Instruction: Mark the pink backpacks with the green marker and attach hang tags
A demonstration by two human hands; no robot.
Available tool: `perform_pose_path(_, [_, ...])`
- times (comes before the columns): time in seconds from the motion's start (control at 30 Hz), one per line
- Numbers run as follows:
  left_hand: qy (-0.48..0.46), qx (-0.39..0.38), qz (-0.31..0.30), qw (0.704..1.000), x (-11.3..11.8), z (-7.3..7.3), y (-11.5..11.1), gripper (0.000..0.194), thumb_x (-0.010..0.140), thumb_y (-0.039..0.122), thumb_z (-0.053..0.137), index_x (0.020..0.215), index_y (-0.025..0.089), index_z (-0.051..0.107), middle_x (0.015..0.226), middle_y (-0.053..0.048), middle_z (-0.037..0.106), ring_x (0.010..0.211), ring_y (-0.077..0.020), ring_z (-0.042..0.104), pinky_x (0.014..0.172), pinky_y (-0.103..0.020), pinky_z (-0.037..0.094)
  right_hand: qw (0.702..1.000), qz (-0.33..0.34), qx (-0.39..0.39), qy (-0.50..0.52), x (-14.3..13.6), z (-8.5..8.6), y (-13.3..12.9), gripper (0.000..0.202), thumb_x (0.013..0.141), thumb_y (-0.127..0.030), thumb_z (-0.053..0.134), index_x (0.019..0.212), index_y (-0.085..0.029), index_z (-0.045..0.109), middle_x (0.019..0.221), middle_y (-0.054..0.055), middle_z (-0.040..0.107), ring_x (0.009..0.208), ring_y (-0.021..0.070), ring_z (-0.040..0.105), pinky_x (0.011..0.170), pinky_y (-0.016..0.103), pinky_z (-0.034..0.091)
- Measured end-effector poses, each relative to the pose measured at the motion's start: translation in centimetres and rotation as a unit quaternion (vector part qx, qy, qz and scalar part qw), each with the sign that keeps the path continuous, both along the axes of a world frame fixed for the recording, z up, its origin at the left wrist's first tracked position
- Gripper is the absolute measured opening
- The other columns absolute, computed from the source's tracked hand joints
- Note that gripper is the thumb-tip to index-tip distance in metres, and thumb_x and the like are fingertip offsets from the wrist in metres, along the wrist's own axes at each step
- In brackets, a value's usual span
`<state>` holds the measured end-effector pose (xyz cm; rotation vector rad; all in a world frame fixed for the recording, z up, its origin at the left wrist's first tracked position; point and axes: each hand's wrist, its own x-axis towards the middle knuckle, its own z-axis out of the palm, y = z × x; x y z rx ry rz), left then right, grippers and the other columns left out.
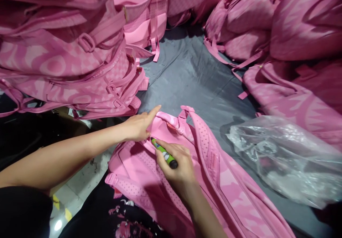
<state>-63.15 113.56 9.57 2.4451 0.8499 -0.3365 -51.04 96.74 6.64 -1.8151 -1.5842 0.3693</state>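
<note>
A pink patterned backpack point(184, 149) lies across my lap and the table edge, its padded, dotted straps facing up. My left hand point(137, 125) rests at the bag's upper left edge, index finger stretched out and thumb apart from it, touching the fabric. Its other fingers are mostly hidden. In my right hand point(179, 161) is a green marker-like pen point(165, 155) with a black tip and black end. The pen's tip points at the back panel close to my left thumb; whether it touches the fabric is unclear.
Pink backpacks are piled high at the left point(66, 60), with more bags at the right point(299, 88). A clear plastic bag point(283, 159) lies at the right on the grey-covered table point(187, 70). Light floor tiles point(72, 202) show at the lower left.
</note>
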Motion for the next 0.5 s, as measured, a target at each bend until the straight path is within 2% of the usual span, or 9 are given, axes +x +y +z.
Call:
perform_pose_path(0.07, [0.000,-0.001,0.002,1.000,0.0,0.1,0.0,0.098,0.083,0.020,0.061,0.154,0.024,-0.006,0.137,-0.016,0.052,0.117,-0.0267,0.061,0.091,-0.032,0.047,1.000,0.003,-0.020,0.016,0.1,0.2,0.0,0.025,0.086,-0.027,0.060,0.109,-0.025,0.071,0.095,0.003,0.077,0.085,0.0215,0.072,0.082,0.039,0.051])
perform_pose_path(0.23, [0.010,0.000,-0.001,1.000,0.0,0.2,0.0,0.098,0.083,0.021,0.061,0.155,0.024,-0.007,0.129,-0.015,0.056,0.110,-0.0270,0.064,0.087,-0.032,0.048,0.998,-0.062,-0.029,-0.006,1.4,0.8,-1.3,0.019,0.080,-0.031,0.067,0.098,-0.024,0.068,0.086,0.003,0.075,0.076,0.0217,0.069,0.076,0.038,0.053])
perform_pose_path(0.37, [0.007,0.005,-0.005,1.000,0.1,0.2,0.0,0.097,0.083,0.022,0.060,0.155,0.024,-0.006,0.125,-0.014,0.058,0.106,-0.0270,0.065,0.085,-0.032,0.047,0.999,-0.021,-0.028,0.042,2.2,1.0,-1.5,0.016,0.082,-0.027,0.065,0.097,-0.025,0.071,0.090,0.003,0.075,0.082,0.0210,0.071,0.079,0.037,0.055])
perform_pose_path(0.5, [0.011,0.013,-0.004,1.000,0.0,0.1,0.0,0.099,0.082,0.022,0.061,0.155,0.023,-0.006,0.124,-0.014,0.058,0.107,-0.0273,0.065,0.085,-0.032,0.048,0.999,0.014,-0.009,0.032,1.5,0.9,-0.4,0.020,0.082,-0.021,0.062,0.099,-0.025,0.073,0.093,0.004,0.077,0.085,0.0211,0.072,0.083,0.038,0.056])
